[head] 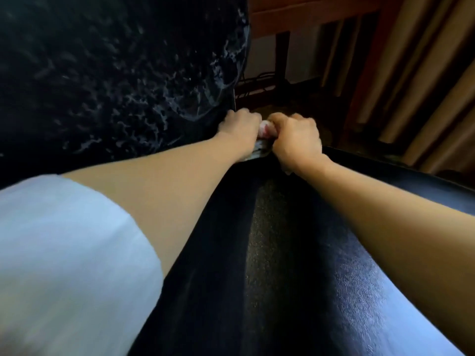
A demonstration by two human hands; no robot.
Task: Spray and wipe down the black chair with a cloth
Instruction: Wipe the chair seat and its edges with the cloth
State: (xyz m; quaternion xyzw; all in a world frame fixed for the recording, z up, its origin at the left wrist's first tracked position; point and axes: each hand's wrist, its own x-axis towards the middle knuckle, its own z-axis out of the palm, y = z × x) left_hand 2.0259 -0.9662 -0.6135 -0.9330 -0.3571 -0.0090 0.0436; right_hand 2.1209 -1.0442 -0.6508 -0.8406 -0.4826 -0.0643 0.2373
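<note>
Black, glossy upholstery covers the chair (347,291), by which most of the view is filled; its backrest is streaked with pale, foamy wet marks. At the chair's far edge, where the backrest meets the seat, the two hands are brought close together. A small bunched cloth (264,131), whitish with a pink tinge, is seen between them. The right hand (295,140) is curled tightly round the cloth and is set at the seat's rim. The left hand (239,129) is balled up as well, against the backrest's lower edge; whether the cloth or the chair's edge is gripped by it cannot be told. A white sleeve (64,253) is seen over the near part of the chair. Beyond the chair, a wooden table (308,11), dark cables (257,83) on the floor and beige curtains (424,86) are seen.
</note>
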